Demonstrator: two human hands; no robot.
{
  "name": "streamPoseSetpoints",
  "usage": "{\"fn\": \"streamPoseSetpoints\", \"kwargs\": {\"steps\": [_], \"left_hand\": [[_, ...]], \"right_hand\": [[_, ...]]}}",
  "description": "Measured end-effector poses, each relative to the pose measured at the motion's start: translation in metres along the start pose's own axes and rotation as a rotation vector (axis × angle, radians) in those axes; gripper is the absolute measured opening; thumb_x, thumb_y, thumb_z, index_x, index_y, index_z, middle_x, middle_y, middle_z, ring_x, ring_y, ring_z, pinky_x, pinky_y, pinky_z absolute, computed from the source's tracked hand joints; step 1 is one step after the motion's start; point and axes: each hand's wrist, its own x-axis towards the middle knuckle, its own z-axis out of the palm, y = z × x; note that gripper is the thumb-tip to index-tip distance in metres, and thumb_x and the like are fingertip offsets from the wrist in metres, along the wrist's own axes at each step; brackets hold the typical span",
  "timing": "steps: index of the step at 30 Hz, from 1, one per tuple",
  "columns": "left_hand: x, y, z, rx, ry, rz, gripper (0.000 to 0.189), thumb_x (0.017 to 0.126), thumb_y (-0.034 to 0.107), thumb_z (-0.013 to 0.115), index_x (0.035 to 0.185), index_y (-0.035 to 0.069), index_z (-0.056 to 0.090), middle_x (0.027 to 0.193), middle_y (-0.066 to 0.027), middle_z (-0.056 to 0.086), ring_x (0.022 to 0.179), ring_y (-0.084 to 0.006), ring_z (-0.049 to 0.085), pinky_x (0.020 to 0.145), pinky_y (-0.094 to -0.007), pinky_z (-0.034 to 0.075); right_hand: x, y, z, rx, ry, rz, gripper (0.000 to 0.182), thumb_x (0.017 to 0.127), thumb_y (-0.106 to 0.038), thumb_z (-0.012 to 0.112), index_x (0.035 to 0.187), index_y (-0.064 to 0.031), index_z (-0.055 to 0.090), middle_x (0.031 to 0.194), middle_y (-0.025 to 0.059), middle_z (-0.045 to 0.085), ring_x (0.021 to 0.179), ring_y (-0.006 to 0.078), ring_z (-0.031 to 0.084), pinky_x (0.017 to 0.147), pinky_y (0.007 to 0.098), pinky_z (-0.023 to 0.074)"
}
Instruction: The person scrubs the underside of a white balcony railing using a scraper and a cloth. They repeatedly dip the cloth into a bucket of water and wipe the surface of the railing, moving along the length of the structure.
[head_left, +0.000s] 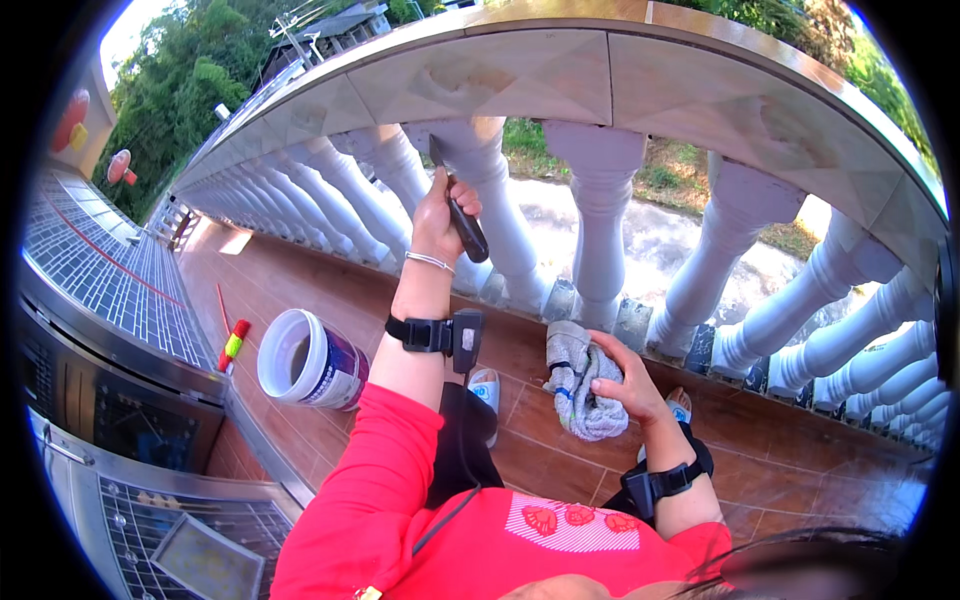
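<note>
My left hand (439, 221) grips the dark handle of a knife-like tool (469, 229). Its narrow blade points up at the purplish-white top block of a baluster (487, 165), just beneath the railing; whether the tip touches it I cannot tell. Lower and to the right, my right hand (630, 379) holds a bunched grey cloth (581, 382), thumb and fingers against its right side. The cloth hangs in front of the baluster bases, above the tiled floor.
A white-rimmed paint bucket (352, 379) stands left of my left forearm, with dark contents partly visible. Behind it lies a red and yellow brush-like object (235, 343). The tiled handrail (480, 75) curves across the top. Metal-framed cabinets or doors (135, 420) border the left side.
</note>
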Motion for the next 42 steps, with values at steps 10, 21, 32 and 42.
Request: {"fn": "streamPoseSetpoints", "kwargs": {"steps": [10, 21, 32, 42], "left_hand": [[-0.005, -0.009, 0.0, 0.043, -0.058, -0.002, 0.028, 0.096, 0.031, 0.043, 0.086, 0.006, 0.045, 0.063, 0.0017, 0.033, 0.055, -0.0106, 0.034, 0.048, -0.0235, 0.033], [-0.005, -0.004, 0.002, 0.084, -0.021, -0.002, 0.028, 0.097, 0.032, 0.043, 0.086, 0.006, 0.046, 0.062, 0.0019, 0.033, 0.053, -0.0099, 0.034, 0.046, -0.0233, 0.033], [-0.001, 0.013, -0.001, 0.134, 0.068, 0.043, 0.028, 0.096, 0.031, 0.045, 0.085, 0.005, 0.045, 0.062, 0.002, 0.033, 0.053, -0.0097, 0.035, 0.045, -0.0225, 0.033], [-0.001, 0.017, -0.006, 0.211, 0.096, 0.07, 0.028, 0.097, 0.031, 0.043, 0.086, 0.005, 0.043, 0.061, 0.0016, 0.033, 0.052, -0.01, 0.034, 0.044, -0.0233, 0.034]], "right_hand": [[-0.003, -0.003, 0.0, 0.031, -0.014, -0.019, 0.072, 0.066, -0.025, 0.069, 0.129, -0.001, 0.043, 0.121, 0.0108, 0.052, 0.112, 0.0185, 0.048, 0.098, 0.0311, 0.0337], [-0.006, -0.008, 0.0, 0.032, 0.01, -0.02, 0.072, 0.066, -0.025, 0.068, 0.129, -0.0014, 0.044, 0.121, 0.0109, 0.052, 0.112, 0.0188, 0.048, 0.098, 0.0311, 0.0337], [-0.007, -0.009, 0.001, 0.037, 0.01, -0.006, 0.072, 0.065, -0.026, 0.068, 0.128, -0.0017, 0.044, 0.121, 0.0111, 0.052, 0.112, 0.0188, 0.048, 0.098, 0.0314, 0.0338], [-0.005, -0.008, 0.002, 0.023, 0.002, -0.004, 0.078, 0.063, -0.034, 0.071, 0.128, -0.001, 0.044, 0.122, 0.0104, 0.052, 0.113, 0.0191, 0.048, 0.099, 0.0312, 0.0332]]}}
